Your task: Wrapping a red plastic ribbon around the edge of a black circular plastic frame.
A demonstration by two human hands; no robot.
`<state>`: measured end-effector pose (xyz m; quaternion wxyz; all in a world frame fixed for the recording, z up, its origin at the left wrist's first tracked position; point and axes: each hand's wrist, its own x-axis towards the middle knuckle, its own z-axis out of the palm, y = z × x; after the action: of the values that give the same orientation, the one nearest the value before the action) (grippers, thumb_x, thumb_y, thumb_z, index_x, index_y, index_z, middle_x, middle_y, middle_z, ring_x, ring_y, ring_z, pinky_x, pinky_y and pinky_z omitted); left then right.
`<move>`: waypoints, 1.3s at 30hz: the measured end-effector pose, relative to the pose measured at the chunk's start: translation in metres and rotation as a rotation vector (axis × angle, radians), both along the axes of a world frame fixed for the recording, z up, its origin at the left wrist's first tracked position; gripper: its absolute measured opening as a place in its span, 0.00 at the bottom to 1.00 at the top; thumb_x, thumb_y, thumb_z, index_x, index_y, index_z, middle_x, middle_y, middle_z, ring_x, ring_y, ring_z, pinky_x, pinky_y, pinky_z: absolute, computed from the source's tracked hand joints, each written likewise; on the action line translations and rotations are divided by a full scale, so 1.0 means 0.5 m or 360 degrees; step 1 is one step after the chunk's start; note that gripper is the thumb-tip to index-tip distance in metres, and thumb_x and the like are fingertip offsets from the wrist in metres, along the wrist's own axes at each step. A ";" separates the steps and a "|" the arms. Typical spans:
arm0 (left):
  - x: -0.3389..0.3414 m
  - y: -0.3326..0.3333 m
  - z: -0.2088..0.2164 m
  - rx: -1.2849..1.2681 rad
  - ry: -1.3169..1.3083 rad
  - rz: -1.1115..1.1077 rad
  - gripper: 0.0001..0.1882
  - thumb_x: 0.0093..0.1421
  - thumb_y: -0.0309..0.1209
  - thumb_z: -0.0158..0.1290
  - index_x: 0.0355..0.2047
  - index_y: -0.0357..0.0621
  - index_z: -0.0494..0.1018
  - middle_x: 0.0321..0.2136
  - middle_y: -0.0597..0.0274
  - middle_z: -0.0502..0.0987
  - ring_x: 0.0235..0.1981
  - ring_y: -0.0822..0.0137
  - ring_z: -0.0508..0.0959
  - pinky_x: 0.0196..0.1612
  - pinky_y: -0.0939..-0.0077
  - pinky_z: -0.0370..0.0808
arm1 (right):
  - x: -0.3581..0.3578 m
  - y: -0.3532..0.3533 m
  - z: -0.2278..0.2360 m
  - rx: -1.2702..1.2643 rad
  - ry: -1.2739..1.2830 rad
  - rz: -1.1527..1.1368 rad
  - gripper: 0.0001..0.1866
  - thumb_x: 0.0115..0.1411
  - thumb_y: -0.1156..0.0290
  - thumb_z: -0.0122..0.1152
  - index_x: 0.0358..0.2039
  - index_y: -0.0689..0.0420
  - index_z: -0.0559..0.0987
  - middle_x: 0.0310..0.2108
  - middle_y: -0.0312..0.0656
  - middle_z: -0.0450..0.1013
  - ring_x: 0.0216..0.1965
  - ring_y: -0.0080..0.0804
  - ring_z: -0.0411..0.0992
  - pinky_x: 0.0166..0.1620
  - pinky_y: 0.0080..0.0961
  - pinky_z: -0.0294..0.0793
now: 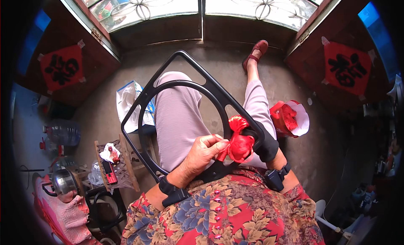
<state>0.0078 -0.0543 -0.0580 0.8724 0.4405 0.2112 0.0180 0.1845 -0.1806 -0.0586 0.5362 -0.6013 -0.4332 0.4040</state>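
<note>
A black frame, square with rounded corners and a ring inside, lies tilted over my lap. At its near right corner sits a shiny red bundle, with a fringed or looped red end sticking up; whether it is cord or ribbon I cannot make out. My left hand is closed, pinching the bundle's left edge between thumb and fingertips. Black cloth, a glove or sleeve, covers my right hand, which is behind the bundle at the frame's corner. Its fingers are mostly hidden, though the bundle appears held there.
Left of my legs stand a white and blue bag and a low woven-top stool carrying a red phone. A red bag with white lining is at the right. Beyond is a glazed double door. A lidded metal pot stands lower left.
</note>
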 end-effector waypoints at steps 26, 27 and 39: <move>0.004 0.010 0.018 -0.0255 -0.0006 0.0072 0.10 0.62 0.32 0.47 0.36 0.36 0.69 0.25 0.55 0.76 0.26 0.65 0.80 0.28 0.73 0.80 | 0.129 -0.288 -0.002 0.0503 0.1222 -0.1257 0.16 0.60 0.60 0.52 0.39 0.61 0.71 0.30 0.36 0.70 0.31 0.25 0.69 0.41 0.26 0.70; 0.005 0.010 0.023 -0.0265 0.0042 0.0003 0.12 0.63 0.33 0.46 0.37 0.34 0.69 0.26 0.53 0.77 0.26 0.66 0.79 0.28 0.74 0.79 | 0.143 -0.277 -0.007 0.0432 0.1013 -0.1326 0.16 0.60 0.60 0.53 0.39 0.61 0.71 0.31 0.36 0.70 0.32 0.26 0.69 0.42 0.26 0.70; 0.017 -0.004 0.029 -0.0369 0.0112 -0.0166 0.18 0.64 0.37 0.45 0.41 0.30 0.69 0.29 0.50 0.78 0.26 0.64 0.79 0.30 0.77 0.77 | -0.004 0.109 -0.065 0.0178 0.0885 -0.0710 0.26 0.57 0.62 0.59 0.51 0.64 0.66 0.34 0.36 0.70 0.38 0.23 0.68 0.44 0.21 0.67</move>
<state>0.0160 -0.0561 -0.0436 0.9092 0.3473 0.2193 -0.0674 0.1822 -0.1259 -0.0911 0.7407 -0.5178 -0.1504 0.4008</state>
